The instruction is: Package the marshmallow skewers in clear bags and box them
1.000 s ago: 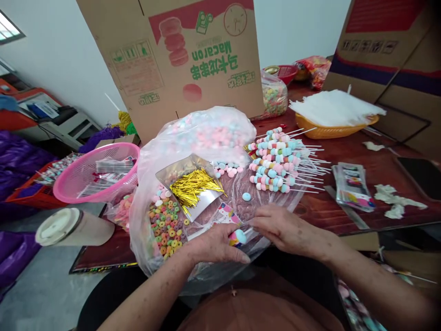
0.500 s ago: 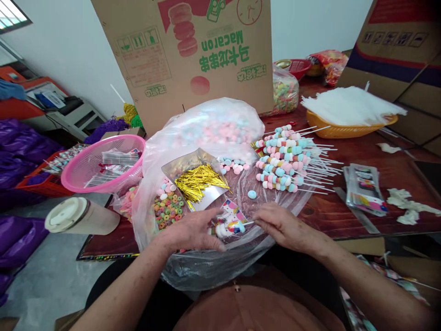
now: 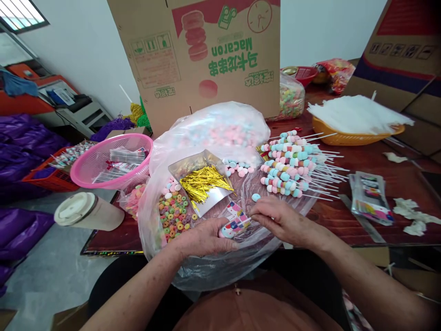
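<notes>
Fingers of the left hand hold a colourful patterned packet.

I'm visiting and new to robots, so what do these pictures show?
No robot here: these are a person's two bare hands, seen from a camera on that person's head, looking forward and down. The left hand holds a patterned packet; the right hand is pinched close beside it, though what it grips is hidden. On the dark red table, coloured rings and a pouch of gold strips lie on translucent plastic. Skewers of pastel pieces lie to the right, a pink basket to the left.
</notes>
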{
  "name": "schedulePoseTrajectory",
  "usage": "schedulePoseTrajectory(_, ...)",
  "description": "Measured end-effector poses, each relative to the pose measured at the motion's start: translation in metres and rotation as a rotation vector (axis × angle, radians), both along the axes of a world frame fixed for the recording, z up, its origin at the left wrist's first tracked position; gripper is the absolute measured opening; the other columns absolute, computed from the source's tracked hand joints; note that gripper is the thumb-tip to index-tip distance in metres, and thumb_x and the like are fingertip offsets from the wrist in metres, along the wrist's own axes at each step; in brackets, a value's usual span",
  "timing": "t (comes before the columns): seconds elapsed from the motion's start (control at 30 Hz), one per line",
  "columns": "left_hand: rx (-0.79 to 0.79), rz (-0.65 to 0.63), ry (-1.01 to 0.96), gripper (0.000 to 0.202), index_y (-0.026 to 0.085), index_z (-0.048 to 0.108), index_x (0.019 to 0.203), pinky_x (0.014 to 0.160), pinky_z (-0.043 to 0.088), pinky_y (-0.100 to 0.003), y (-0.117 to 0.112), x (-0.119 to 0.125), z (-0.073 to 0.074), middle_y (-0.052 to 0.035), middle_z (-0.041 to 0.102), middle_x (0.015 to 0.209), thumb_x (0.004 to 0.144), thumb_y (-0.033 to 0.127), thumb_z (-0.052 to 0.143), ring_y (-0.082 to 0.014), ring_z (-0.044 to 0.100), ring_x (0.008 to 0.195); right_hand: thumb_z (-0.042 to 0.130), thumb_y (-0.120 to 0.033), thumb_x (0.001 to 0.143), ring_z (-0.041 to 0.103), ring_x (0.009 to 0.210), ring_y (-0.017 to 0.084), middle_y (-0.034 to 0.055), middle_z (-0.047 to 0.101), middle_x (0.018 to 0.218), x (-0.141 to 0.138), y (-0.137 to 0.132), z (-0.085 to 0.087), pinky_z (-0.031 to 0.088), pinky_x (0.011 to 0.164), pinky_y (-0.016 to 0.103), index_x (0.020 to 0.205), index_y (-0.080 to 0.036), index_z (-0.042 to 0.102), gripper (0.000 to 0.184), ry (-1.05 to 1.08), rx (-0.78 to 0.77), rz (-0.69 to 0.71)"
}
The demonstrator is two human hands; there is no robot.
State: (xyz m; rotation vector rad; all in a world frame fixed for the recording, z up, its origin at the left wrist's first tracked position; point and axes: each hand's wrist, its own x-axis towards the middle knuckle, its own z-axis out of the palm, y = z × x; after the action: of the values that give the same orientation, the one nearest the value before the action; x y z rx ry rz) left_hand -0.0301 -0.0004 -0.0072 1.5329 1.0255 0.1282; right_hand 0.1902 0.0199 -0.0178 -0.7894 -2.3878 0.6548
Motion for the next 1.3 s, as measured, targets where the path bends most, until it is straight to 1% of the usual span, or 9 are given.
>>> schedulePoseTrajectory(0.2,-0.002,0.038,0.16,0.042,0.016,0.053,0.078,0.038,0.034,-0.019,-0.009,0.016,-0.016,0.0052,0.045,0.049,0.085,0.054,0.035,-0.01,0.045,0.041,0.04,-0.02,0.088,0.047,0.066,0.016,0.0039,0.055,0.066,-0.021,-0.006,-0.012,0.035,0.065,0.029,0.065,-0.017,0.05,0.026,-0.145,-0.021,-0.013)
schedulePoseTrajectory(0.37,-0.018,0.16,-0.085,0.056,0.018,0.041,0.126,0.055,0.044,-0.022,-0.002,-0.009,0.001,-0.0064,0.061,0.103,0.08,0.048,0.052,-0.0143,0.058,0.074,0.04,-0.025,0.09,0.045,0.062,0.013,0.0004,0.052,0.065,-0.018,0.002,-0.012,0.035,0.06,0.025,0.068,-0.017,0.05,0.026,-0.022,-0.196,0.029)
schedulePoseTrajectory(0.43,-0.012,0.128,-0.065,0.054,0.019,0.046,0.124,0.066,0.046,-0.024,-0.004,-0.026,0.01,-0.0068,0.059,0.111,0.079,0.048,0.054,-0.0172,0.057,0.088,0.038,-0.027,0.091,0.044,0.06,0.011,-0.0008,0.05,0.064,-0.013,0.006,-0.007,0.034,0.057,0.023,0.069,-0.017,0.05,0.027,0.033,-0.252,0.029)
schedulePoseTrajectory(0.53,-0.12,0.093,-0.036,0.042,0.018,0.056,0.101,0.059,0.042,-0.022,-0.016,-0.033,0.009,-0.0032,0.063,0.089,0.082,0.054,0.046,-0.0157,0.058,0.078,0.04,-0.027,0.091,0.044,0.059,0.011,-0.0013,0.049,0.063,-0.012,0.011,0.0,0.033,0.056,0.022,0.07,-0.017,0.05,0.026,0.052,-0.247,0.006)
schedulePoseTrajectory(0.7,-0.264,0.35,-0.221,0.041,0.02,0.051,0.098,0.043,0.031,-0.02,-0.037,-0.01,-0.01,0.0046,0.051,0.058,0.084,0.057,0.042,-0.0075,0.044,0.042,0.042,-0.026,0.089,0.043,0.061,0.012,0.0001,0.05,0.063,-0.026,0.013,-0.002,0.033,0.06,0.026,0.066,-0.017,0.05,0.027,0.025,-0.137,0.012)
schedulePoseTrajectory(0.87,-0.179,0.579,-0.246,0.037,0.019,0.051,0.093,0.039,0.031,-0.02,-0.036,0.0,-0.024,0.0068,0.041,0.053,0.083,0.053,0.043,-0.0084,0.037,0.04,0.049,-0.04,0.086,0.045,0.058,0.011,-0.0029,0.051,0.067,-0.045,0.002,-0.025,0.036,0.053,0.022,0.101,-0.017,0.052,0.028,0.277,-0.576,-0.126)
schedulePoseTrajectory(0.97,0.059,0.565,-0.128,0.035,0.018,0.049,0.083,0.044,0.035,-0.021,-0.035,-0.005,-0.031,0.0043,0.043,0.061,0.084,0.052,0.041,-0.0099,0.041,0.05,0.053,-0.047,0.082,0.042,0.048,0.009,-0.0056,0.048,0.056,-0.06,-0.014,-0.039,0.034,0.046,0.02,0.087,-0.017,0.056,0.031,0.317,-0.781,-0.083)
schedulePoseTrajectory(1.13,0.021,0.408,-0.09,0.033,0.018,0.051,0.082,0.049,0.035,-0.022,-0.041,-0.013,-0.035,0.0033,0.045,0.065,0.083,0.05,0.045,-0.0101,0.041,0.055,0.044,-0.039,0.087,0.04,0.048,0.01,-0.0039,0.045,0.049,-0.068,-0.02,-0.035,0.033,0.05,0.022,0.055,-0.019,0.046,0.037,0.357,-0.695,-0.244)
schedulePoseTrajectory(1.3,-0.029,0.639,-0.205,0.04,0.018,0.05,0.09,0.047,0.033,-0.02,-0.033,-0.013,-0.029,0.0025,0.046,0.071,0.083,0.056,0.043,-0.0091,0.04,0.056,0.052,-0.04,0.082,0.047,0.064,0.013,-0.0008,0.053,0.07,-0.059,-0.015,-0.025,0.036,0.057,0.024,0.086,-0.019,0.056,0.022,0.458,-0.563,-0.453)
